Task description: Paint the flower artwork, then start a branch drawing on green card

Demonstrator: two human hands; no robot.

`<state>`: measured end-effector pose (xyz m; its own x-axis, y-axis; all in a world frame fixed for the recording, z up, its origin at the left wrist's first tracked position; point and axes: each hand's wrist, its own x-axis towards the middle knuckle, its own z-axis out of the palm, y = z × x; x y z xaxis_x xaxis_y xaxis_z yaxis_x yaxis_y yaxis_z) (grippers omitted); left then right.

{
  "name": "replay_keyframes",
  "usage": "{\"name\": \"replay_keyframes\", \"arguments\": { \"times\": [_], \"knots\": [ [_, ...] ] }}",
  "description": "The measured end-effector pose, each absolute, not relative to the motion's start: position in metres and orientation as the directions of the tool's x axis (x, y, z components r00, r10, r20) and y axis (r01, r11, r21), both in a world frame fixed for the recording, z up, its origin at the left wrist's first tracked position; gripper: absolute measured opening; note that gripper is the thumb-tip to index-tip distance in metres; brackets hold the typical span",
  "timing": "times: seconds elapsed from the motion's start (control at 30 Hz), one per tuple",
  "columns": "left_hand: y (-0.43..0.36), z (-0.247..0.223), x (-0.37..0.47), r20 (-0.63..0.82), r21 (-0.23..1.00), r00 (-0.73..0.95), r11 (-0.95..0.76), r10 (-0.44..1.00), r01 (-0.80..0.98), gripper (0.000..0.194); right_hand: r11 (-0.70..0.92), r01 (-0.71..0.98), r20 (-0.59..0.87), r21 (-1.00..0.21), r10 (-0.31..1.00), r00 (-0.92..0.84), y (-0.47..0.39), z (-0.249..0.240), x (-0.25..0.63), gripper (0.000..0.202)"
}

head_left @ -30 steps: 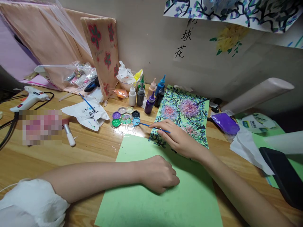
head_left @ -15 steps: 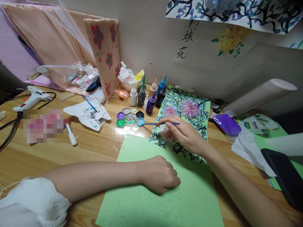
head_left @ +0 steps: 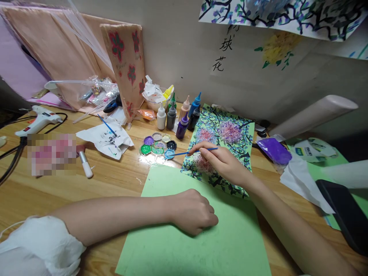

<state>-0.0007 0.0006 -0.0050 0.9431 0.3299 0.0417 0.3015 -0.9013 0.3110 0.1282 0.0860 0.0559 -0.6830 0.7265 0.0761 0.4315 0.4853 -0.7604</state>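
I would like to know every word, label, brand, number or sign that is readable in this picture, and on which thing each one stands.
"球": black character on the pale wall.
"花": black character below it.
Above them: another character, cut off by the hanging painting, not readable whole.
Green-and-white packet: print too small and blurred.
Peach flowered panel: faint writing, not readable.

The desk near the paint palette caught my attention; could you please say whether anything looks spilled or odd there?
A small pale smear, perhaps spilled paint, looks odd on the wooden desk outside the palette, left of the green sheet. The paint bottles stand upright.
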Motion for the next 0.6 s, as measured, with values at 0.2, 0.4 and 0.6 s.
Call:
{"name": "replay_keyframes", "arguments": {
  "times": [0.2,0.4,0.6],
  "knots": [
    [0.0013,-0.0054,-0.0007,0.03,0.309,0.945,-0.902,0.326,0.302,0.007,0.485,0.456,0.107,-0.746,0.764,-0.636,0.0879,0.0532,0.1293,0.035],
    [0.0009,-0.0065,-0.0011,0.053,0.316,0.942,-0.9,0.332,0.3,0.009,0.489,0.41,0.085,-0.77,0.715,-0.694,0.0878,0.0537,0.1285,0.033],
    [0.0005,-0.0074,-0.001,0.073,0.322,0.94,-0.9,0.334,0.294,0.012,0.506,0.391,0.096,-0.769,0.696,-0.712,0.0838,0.0578,0.1285,0.032]
  ]
}}
